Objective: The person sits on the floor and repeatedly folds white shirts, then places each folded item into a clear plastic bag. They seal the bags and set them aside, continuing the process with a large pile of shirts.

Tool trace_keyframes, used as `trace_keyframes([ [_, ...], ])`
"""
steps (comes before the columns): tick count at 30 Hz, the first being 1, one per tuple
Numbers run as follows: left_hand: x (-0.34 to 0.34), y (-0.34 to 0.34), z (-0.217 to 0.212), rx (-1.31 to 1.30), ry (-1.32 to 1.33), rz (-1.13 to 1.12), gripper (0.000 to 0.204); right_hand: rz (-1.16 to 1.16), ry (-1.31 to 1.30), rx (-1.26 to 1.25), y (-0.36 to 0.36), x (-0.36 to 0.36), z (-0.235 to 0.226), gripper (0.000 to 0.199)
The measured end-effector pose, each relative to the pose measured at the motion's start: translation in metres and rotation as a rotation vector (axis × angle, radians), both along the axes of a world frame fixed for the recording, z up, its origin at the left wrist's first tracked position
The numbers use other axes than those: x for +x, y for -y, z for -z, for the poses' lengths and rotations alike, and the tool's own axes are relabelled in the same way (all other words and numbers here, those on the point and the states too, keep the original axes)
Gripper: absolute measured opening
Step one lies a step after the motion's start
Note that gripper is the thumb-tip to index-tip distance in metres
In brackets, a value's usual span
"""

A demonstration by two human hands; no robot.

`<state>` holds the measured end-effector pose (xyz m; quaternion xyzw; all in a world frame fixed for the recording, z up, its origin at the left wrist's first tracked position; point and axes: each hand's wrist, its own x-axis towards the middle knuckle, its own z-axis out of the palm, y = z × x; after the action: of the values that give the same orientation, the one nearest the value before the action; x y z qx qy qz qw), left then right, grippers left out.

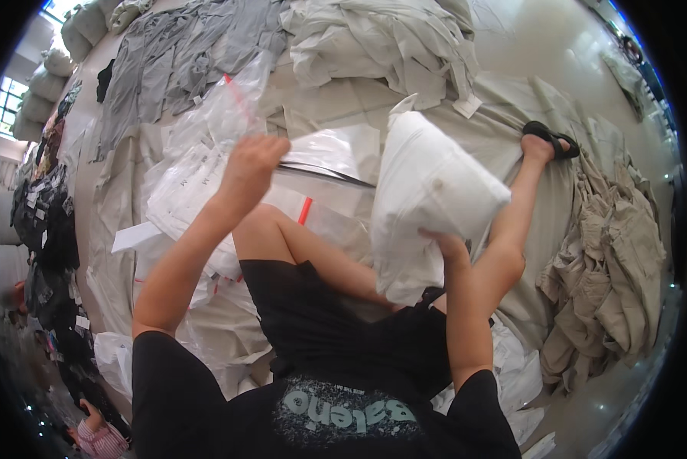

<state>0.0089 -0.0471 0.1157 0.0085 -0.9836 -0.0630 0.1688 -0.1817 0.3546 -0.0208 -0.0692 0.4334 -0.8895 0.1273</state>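
We see our left hand [250, 164] raised in front of us, its grip closed around the edge of a clear plastic bag [324, 157] that stretches flat toward the right. Our right hand [448, 249] is cupped under a folded white garment [427, 199], fingers curled shut on its lower edge, so the bundle stands upright just to the right of the bag's open end and touches it or nearly so; we cannot tell which.

Both things hang in the air above our bare knees, over the floor where we sit. Under the left hand lies a loose stack of clear bags with red strips [198, 191], spread on pale cloth. Farther up, a heap of grey garments [175, 61] sits beside a pile of cream-white garments [381, 38]. To the right, a mound of beige garments [611, 260] is well apart from our hands. Our foot in a black sandal [550, 139] rests on the cloth sheet near the upper right. Dark clothes [49, 229] line the left rim.
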Motion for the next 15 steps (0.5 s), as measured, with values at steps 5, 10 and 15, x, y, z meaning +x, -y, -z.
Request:
trace_keyframes([
  [5,0.012,0.096,0.018,0.319,0.003,-0.371,0.03,0.066,-0.149,0.119,-0.003,-0.014,-0.022,0.066],
  [10,-0.043,0.037,-0.07,0.153,-0.453,-0.444,0.019,-0.226,-0.13,0.36,-0.03,-0.021,-0.002,0.067],
  [15,-0.075,-0.021,0.023,0.092,-0.187,0.183,0.021,-0.403,0.127,0.503,-0.043,0.001,-0.017,0.068],
])
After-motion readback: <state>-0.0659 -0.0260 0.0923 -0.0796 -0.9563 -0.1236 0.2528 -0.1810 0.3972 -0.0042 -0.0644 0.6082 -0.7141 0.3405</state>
